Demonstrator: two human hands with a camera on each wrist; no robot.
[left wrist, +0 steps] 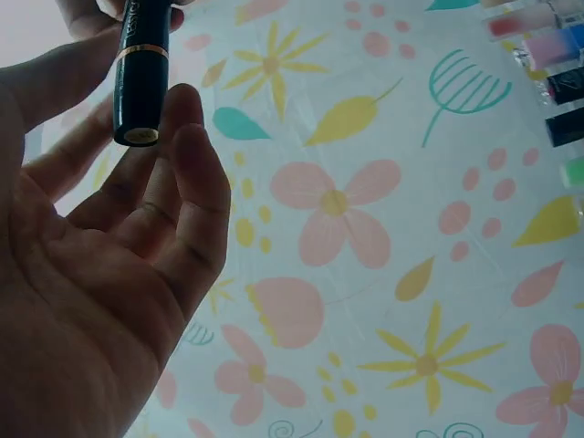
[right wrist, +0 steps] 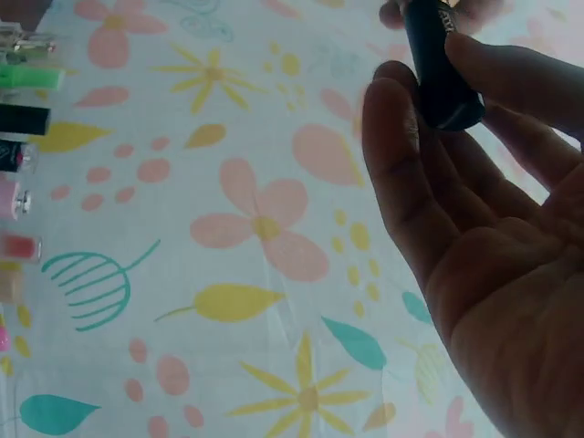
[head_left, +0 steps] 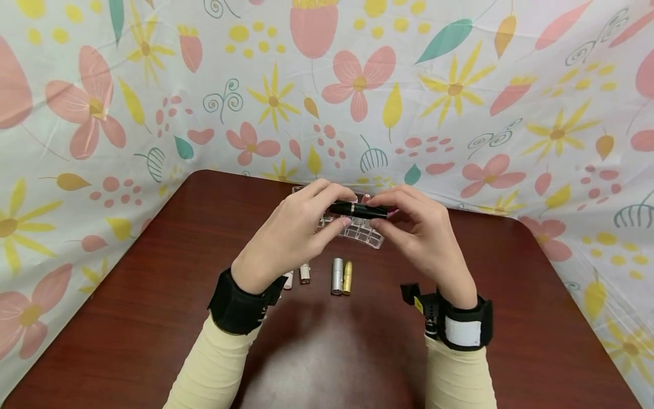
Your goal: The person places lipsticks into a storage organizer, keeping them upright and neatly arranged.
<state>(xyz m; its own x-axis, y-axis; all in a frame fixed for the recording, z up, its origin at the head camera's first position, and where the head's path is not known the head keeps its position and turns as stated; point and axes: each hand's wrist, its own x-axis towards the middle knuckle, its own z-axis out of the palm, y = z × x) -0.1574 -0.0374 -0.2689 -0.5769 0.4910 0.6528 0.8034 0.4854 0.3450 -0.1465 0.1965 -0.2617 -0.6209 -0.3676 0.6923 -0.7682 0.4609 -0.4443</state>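
A black lipstick tube point(head_left: 361, 210) with a thin gold band is held level in the air between both hands. My left hand point(head_left: 293, 230) pinches one end between thumb and fingers; my right hand point(head_left: 421, 230) pinches the other end the same way. From the left wrist, the tube point(left wrist: 141, 87) shows its gold ring and pale lettering. In the right wrist view, the other end of the tube point(right wrist: 443, 73) lies between thumb and fingers. Behind the hands, partly hidden, is a clear compartmented organizer point(head_left: 365, 234).
On the brown table point(head_left: 153, 284), a silver tube point(head_left: 337, 276) stands beside a gold tube point(head_left: 347, 278). Left of them are a white tube point(head_left: 305, 274) and another pale one point(head_left: 288, 280), partly covered by the left wrist strap. A floral cloth point(head_left: 327, 102) hangs behind the table.
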